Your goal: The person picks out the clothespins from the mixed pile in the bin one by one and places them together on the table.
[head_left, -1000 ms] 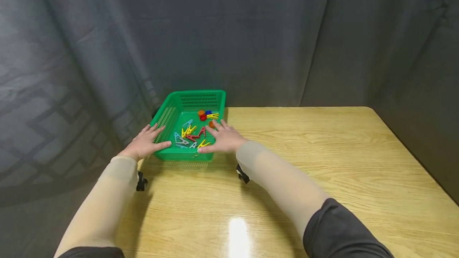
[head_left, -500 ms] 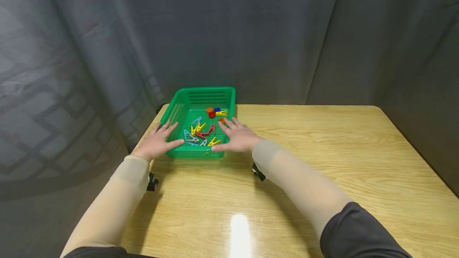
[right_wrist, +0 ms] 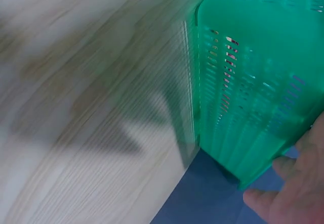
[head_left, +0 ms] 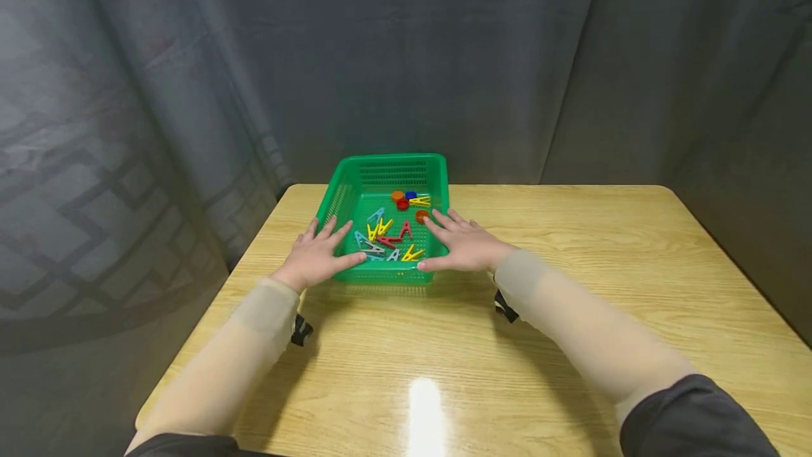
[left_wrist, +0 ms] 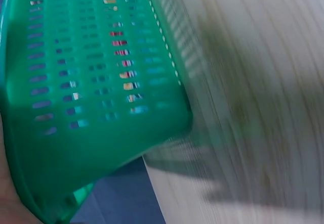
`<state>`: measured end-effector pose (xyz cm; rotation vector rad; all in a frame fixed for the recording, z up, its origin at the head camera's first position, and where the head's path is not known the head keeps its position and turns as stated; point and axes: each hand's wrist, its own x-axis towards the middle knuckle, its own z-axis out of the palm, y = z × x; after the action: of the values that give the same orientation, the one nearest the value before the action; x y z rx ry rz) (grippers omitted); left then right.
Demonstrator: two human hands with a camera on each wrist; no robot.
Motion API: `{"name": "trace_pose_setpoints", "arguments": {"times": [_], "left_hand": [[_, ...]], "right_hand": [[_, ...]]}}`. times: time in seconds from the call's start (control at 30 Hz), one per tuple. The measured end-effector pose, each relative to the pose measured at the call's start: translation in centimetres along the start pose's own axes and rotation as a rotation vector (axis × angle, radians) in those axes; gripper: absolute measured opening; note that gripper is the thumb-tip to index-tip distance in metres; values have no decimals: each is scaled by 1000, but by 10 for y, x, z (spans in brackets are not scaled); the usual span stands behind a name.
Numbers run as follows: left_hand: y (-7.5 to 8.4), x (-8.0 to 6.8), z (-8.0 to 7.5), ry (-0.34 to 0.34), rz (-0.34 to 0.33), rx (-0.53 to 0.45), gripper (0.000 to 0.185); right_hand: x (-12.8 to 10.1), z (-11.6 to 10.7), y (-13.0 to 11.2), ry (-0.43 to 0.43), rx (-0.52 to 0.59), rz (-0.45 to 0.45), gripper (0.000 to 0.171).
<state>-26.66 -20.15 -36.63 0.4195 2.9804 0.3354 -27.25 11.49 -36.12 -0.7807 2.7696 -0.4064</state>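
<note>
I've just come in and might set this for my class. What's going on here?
A person is handling a green basket toward the far side of a wooden table. The left grip is at its near left corner and the right grip at its near right, fingers spread. Inside lie colored clothes pegs and, mostly farther back, a few round caps.

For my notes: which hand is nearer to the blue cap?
Right. The right hand is at the right side of the basket, in front and right of the blue cap; the left hand is farther, at the left side.
</note>
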Motion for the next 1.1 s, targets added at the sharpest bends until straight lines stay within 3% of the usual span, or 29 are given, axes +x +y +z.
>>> {"name": "trace_pose_setpoints", "arguments": {"times": [0.77, 1.1], "left_hand": [[99, 1, 22, -17, -8, -13, 99], [128, -2, 32, -27, 20, 40, 97]], "right_hand": [[-76, -7, 64, 35, 13, -6, 98], [-105, -12, 81, 45, 15, -25, 94]]}}
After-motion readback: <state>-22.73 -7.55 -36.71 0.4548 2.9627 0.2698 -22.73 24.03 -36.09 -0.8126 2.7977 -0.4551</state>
